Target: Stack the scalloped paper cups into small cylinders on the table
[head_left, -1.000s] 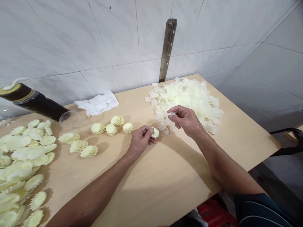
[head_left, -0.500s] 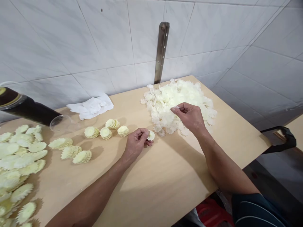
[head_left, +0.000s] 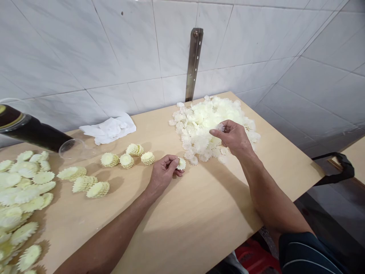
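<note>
Right hand (head_left: pixel 236 137): shifted rightward, fingertips pinching a thin disc (head_left: pixel 221 128).
Left hand (head_left: pixel 164 174): fingers closed on a scalloped piece (head_left: pixel 181 163), left of the right fingers.
Pale pile (head_left: pixel 199 116): beyond the right fingers.

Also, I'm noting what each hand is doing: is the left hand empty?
No, the left hand pinches a small pale piece with a jagged edge between its thumb and fingers.
</note>
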The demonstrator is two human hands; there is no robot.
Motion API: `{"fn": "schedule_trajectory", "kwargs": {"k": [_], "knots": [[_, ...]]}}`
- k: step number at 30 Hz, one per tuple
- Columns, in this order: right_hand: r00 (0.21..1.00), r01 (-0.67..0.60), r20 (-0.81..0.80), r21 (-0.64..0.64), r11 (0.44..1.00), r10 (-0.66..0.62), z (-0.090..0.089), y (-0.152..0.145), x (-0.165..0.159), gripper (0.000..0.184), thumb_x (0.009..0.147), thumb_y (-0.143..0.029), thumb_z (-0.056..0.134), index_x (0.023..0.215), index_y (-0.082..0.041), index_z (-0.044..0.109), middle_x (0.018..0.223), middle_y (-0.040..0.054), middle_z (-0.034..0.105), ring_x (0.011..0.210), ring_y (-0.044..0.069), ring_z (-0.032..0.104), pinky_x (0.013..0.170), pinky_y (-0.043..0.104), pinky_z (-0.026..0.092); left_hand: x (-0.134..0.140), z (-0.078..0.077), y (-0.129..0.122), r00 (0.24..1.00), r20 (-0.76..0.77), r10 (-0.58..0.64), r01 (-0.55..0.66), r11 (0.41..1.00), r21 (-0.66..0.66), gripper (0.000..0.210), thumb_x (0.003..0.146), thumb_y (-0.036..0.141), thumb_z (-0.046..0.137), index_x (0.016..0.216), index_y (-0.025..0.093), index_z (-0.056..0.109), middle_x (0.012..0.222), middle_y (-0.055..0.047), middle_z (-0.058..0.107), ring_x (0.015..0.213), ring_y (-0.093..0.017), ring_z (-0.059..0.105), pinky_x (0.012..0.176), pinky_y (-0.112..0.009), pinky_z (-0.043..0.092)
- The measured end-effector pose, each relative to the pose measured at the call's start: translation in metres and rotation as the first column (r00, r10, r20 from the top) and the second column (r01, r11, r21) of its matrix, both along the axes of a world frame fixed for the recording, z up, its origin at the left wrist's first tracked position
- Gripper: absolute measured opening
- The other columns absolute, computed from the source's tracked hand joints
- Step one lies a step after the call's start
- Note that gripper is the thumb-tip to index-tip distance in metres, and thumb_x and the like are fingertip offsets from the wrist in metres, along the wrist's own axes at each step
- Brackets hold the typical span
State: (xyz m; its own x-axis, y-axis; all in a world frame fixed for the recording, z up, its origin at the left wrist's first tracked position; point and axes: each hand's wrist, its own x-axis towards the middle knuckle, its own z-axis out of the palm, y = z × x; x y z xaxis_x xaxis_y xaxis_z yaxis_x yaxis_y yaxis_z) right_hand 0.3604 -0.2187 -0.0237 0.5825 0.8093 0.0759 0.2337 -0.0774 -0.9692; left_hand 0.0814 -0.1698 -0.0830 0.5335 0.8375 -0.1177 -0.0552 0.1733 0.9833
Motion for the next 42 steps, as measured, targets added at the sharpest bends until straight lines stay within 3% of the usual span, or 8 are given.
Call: {"fn": "schedule_trajectory", "kwargs": {"k": [4, 7, 12, 17, 21, 25, 28, 42], "knots": [[0.999, -0.039, 0.015, -0.074, 0.996, 0.04, 0.001, -0.002, 0.009, 0.058, 0.069, -0.055, 0.095, 0.11, -0.019, 0.075, 0.09, 0.0057, 0.07, 0.053, 0.011, 0.049, 0.039, 0.027, 0.035, 0.0, 0.0, 0.0, 1.0, -0.002, -0.004, 0.004, 1.0, 0.0, 0.048, 0.083, 0.063, 0.084, 0.089, 0.016, 0.073, 0.071, -0.006, 0.076, 0.057, -0.016, 0.071, 0.058, -0.027, 0.061], [0.981, 0.029, 0.194, -0.118, 0.993, -0.006, 0.0, -0.003, 0.012, 0.043, 0.084, -0.058, 0.081, 0.099, -0.017, 0.08, 0.08, 0.0063, 0.071, 0.052, 0.013, 0.05, 0.044, 0.029, 0.039, 0.0, -0.001, 0.0, 1.0, 0.008, -0.007, 0.007, 1.0, 0.005, 0.049, 0.082, 0.063, 0.084, 0.089, 0.016, 0.073, 0.071, -0.006, 0.076, 0.058, -0.016, 0.071, 0.058, -0.027, 0.061], [0.779, 0.151, 0.624, -0.078, 0.985, -0.07, -0.01, -0.002, 0.017, 0.039, 0.098, -0.054, 0.064, 0.105, -0.02, 0.082, 0.081, 0.0074, 0.077, 0.072, 0.023, 0.07, 0.079, 0.041, 0.056, 0.0, -0.002, -0.001, 1.0, 0.001, -0.01, 0.01, 1.0, 0.006, 0.049, 0.084, 0.062, 0.083, 0.091, 0.015, 0.073, 0.072, -0.005, 0.077, 0.059, -0.016, 0.072, 0.061, -0.027, 0.063], [0.567, 0.203, 0.8, 0.093, 0.975, -0.195, -0.016, -0.002, 0.02, 0.03, 0.097, -0.047, 0.069, 0.106, -0.021, 0.083, 0.111, 0.0137, 0.074, 0.086, 0.025, 0.069, 0.087, 0.044, 0.056, 0.001, -0.004, -0.002, 0.999, 0.034, 0.007, -0.006, 1.0, -0.01, 0.05, 0.082, 0.062, 0.084, 0.091, 0.015, 0.072, 0.072, -0.005, 0.076, 0.06, -0.016, 0.073, 0.06, -0.027, 0.063], [0.596, 0.169, 0.724, 0.309, 0.936, -0.346, -0.007, -0.006, -0.009, 0.026, 0.101, -0.042, 0.067, 0.103, -0.021, 0.081, 0.096, 0.0098, 0.07, 0.079, 0.021, 0.063, 0.075, 0.039, 0.055, 0.003, -0.007, -0.003, 0.997, 0.054, 0.048, -0.047, 0.999, -0.013, 0.048, 0.084, 0.061, 0.083, 0.093, 0.015, 0.072, 0.068, -0.003, 0.074, 0.057, -0.016, 0.072, 0.056, -0.026, 0.062], [0.829, -0.187, 0.546, 0.067, 0.98, 0.121, -0.005, -0.013, -0.064, 0.033, 0.1, -0.053, 0.068, 0.107, -0.021, 0.077, 0.09, 0.0067, 0.076, 0.074, 0.019, 0.067, 0.062, 0.031, 0.054, 0.004, -0.01, -0.005, 0.991, 0.076, 0.108, -0.108, 0.994, 0.001, 0.047, 0.086, 0.06, 0.083, 0.096, 0.016, 0.069, 0.066, -0.002, 0.073, 0.056, -0.016, 0.071, 0.053, -0.026, 0.061], [0.824, -0.404, 0.361, -0.162, 0.9, 0.436, -0.017, -0.013, -0.094, 0.042, 0.092, -0.057, 0.078, 0.111, -0.02, 0.076, 0.09, 0.0057, 0.079, 0.07, 0.018, 0.068, 0.06, 0.029, 0.052, 0.003, -0.012, -0.008, 0.989, 0.084, 0.124, -0.127, 0.991, 0.04, 0.047, 0.087, 0.061, 0.081, 0.098, 0.018, 0.066, 0.065, 0.001, 0.071, 0.053, -0.015, 0.068, 0.051, -0.026, 0.06], [0.753, -0.435, 0.46, -0.188, 0.88, 0.471, -0.038, -0.008, -0.097, 0.033, 0.104, -0.035, 0.057, 0.08, -0.02, 0.074, 0.079, 0.0047, 0.075, 0.07, 0.018, 0.063, 0.066, 0.03, 0.043, 0.0, -0.012, -0.01, 0.998, 0.05, 0.037, -0.042, 0.993, 0.111, 0.038, 0.099, 0.055, 0.071, 0.103, 0.017, 0.067, 0.071, 0.0, 0.071, 0.061, -0.015, 0.07, 0.058, -0.025, 0.062]]}}
